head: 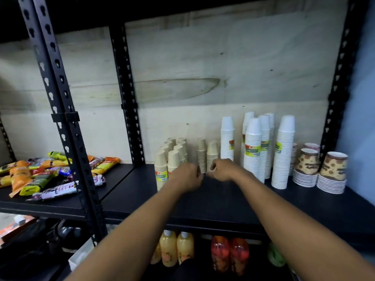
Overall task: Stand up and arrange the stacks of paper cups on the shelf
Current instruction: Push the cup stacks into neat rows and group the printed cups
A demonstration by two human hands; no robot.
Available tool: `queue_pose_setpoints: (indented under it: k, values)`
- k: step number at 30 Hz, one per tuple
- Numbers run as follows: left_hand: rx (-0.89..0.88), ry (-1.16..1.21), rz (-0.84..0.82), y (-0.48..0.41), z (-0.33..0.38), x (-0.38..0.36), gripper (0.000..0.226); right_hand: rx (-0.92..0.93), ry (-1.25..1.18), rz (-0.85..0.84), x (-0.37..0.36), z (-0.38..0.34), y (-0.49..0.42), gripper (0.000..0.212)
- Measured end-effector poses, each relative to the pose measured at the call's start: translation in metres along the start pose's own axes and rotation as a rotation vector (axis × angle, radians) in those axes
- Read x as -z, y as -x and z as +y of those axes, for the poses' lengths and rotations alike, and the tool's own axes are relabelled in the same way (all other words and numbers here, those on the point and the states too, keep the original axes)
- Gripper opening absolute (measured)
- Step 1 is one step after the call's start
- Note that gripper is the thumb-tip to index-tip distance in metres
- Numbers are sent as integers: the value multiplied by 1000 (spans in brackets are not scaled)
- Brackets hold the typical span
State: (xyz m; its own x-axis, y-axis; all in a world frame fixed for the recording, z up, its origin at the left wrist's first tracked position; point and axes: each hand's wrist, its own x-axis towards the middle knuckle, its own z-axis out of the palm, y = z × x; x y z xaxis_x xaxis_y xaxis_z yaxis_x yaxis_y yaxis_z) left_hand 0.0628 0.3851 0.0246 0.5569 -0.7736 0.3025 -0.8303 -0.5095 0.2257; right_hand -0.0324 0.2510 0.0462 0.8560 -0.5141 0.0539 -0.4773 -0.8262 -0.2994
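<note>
Two small beige cup stacks stand upright mid-shelf: one (201, 155) on the left, one (212, 152) on the right. My left hand (188, 176) curls around the base of the left stack. My right hand (221, 169) grips the base of the right stack. Left of them stands a group of several beige cup stacks (169, 159), some with yellow labels. To the right rise tall white cup stacks (253, 151), and beyond them two patterned brown cup stacks (332, 171).
The black shelf board (213, 201) has bare room in front of the cups. Snack packets (40, 173) lie on the left shelf. Black perforated uprights (67, 126) frame the bays. Juice bottles (176, 248) stand on the shelf below.
</note>
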Motion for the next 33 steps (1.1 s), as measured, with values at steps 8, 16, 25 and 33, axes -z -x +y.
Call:
queue_pose_setpoints:
  k: [8, 16, 25, 33]
  values:
    - [-88, -286, -14, -100, 8, 81, 33, 116, 212, 112, 66, -20, -43, 40]
    - [-90, -362, -135, -185, -3, 70, 52, 70, 248, 198, 79, -38, -75, 26]
    - [-133, -325, -218, -215, -23, 17, 51, 49, 215, 141, 39, -22, -110, 45]
    - [-69, -113, -131, -202, -26, 33, 54, 138, 297, 247, 54, -22, -82, 45]
